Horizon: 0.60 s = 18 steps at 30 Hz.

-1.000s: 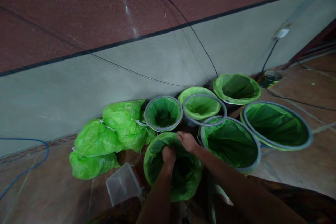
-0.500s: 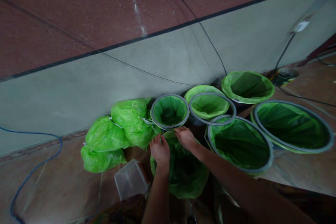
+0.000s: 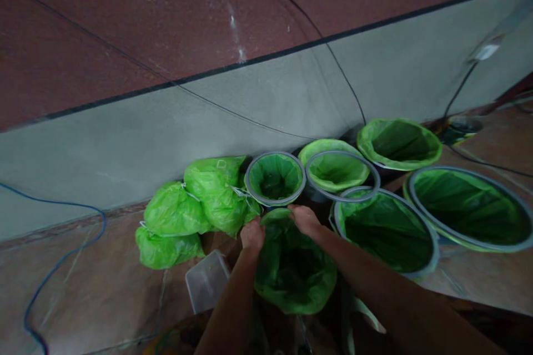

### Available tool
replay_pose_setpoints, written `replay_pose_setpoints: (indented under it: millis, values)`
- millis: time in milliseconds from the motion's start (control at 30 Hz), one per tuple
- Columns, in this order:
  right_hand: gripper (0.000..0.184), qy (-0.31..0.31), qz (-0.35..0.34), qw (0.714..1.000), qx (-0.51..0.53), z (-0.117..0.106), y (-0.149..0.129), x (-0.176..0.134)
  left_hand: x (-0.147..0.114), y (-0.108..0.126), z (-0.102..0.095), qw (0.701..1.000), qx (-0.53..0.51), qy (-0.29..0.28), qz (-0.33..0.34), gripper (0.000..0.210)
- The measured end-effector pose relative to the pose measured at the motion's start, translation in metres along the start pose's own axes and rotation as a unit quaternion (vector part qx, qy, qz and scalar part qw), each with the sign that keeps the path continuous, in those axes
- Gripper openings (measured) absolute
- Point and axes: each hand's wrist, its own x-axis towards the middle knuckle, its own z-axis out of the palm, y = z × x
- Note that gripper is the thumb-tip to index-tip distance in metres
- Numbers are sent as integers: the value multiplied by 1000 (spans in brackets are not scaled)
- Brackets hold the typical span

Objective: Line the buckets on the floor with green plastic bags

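My right hand [image 3: 305,219] is closed in a pinch on the far edge of the thin green plastic liner [image 3: 293,297], which stands mouth-up in front of me, just nearer than the round grey-rimmed bin [image 3: 275,202]. My left hand [image 3: 252,233] curls at its left edge; I can't tell how firmly. I'd judge it best to tug evenly, keeping the mouth wide and the thin plastic untorn.

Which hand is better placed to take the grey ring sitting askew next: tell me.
Right, most likely. The right hand is nearer the grey ring; the left hand is farther off, at the left side of the front green bag.
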Motion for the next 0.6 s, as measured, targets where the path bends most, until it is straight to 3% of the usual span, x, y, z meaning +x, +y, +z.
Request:
replay_pose_setpoints:
  millis: [133, 233, 400, 500, 600]
  values:
    - [20, 17, 83, 996, 4, 1, 13, -13, -1, -3, -4, 998, -53, 36, -20, 65]
    - [20, 36, 178, 983, 24, 10, 23, -31, -4, -12, -8, 984, -160, 64, -34, 83]
    - [26, 69, 297, 948, 90, 45, 24, -79, -8, -24, -10, 949, -299, 60, -77, 64]
    - [40, 130, 293, 940, 122, 56, 16, -100, -9, -22, -11, 958, -261, 88, -81, 46]
    - [44, 228, 197, 947, 114, 40, 7, -89, -6, -12, -16, 968, -209, 120, -65, 39]
